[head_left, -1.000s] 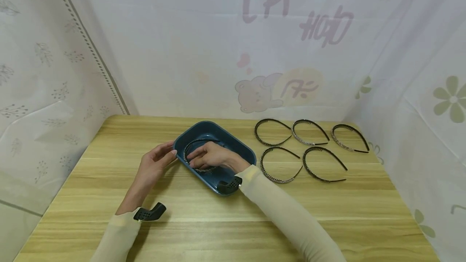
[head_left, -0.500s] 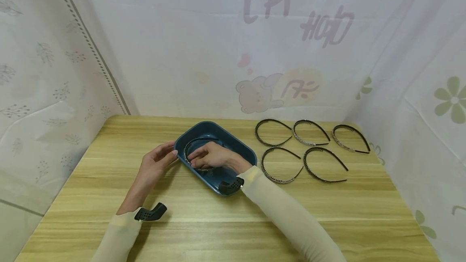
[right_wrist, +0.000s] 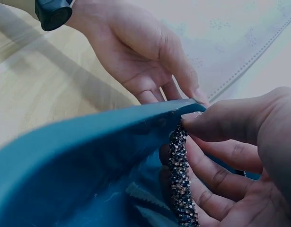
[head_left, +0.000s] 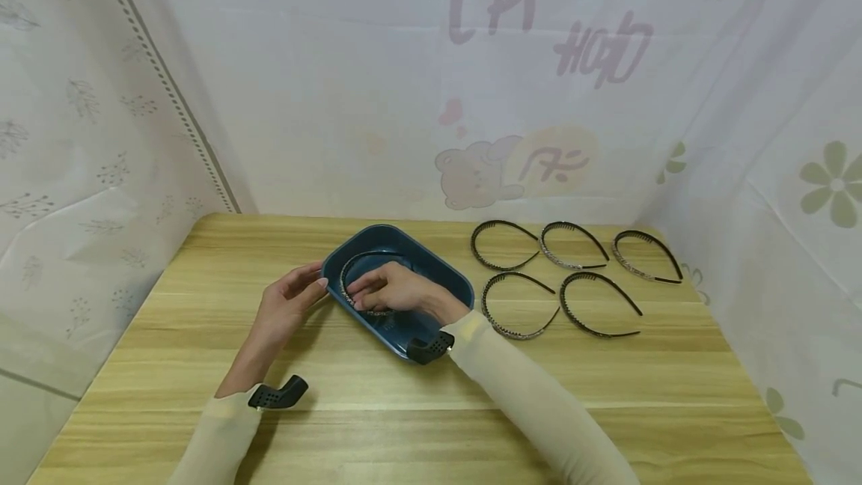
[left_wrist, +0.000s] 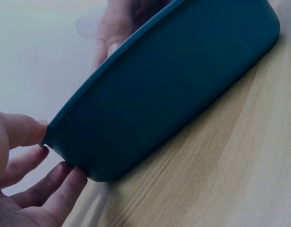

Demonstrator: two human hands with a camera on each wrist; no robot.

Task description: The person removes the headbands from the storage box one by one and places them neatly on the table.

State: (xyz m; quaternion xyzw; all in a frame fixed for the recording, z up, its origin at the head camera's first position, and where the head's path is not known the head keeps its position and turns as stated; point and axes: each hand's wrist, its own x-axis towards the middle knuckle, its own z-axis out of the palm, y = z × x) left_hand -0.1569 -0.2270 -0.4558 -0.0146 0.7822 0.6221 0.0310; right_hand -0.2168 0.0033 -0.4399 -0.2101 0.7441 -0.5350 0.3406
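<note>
A dark blue rectangular basin (head_left: 431,264) stands on the table in the head view. At its left corner my left hand (head_left: 289,298) grips the rim; in the left wrist view the thumb lies on the edge and fingertips touch the outer wall (left_wrist: 159,99). My right hand (head_left: 397,288) reaches inside the basin. Between its thumb and fingers it pinches a black headband with a glittery, sequined band (right_wrist: 180,184). The headband's toothed curve faces left, and my right hand hides part of it in the head view.
To the right of the basin lie several similar black headbands, among them a near one (head_left: 486,313) and a far right one (head_left: 667,249). The wooden table (head_left: 377,425) ends at patterned white cloth (head_left: 337,133) behind and at both sides.
The headband in the basin has shifted slightly toward the far side, along with a small movement of my right hand. My left hand keeps its place on the rim.
</note>
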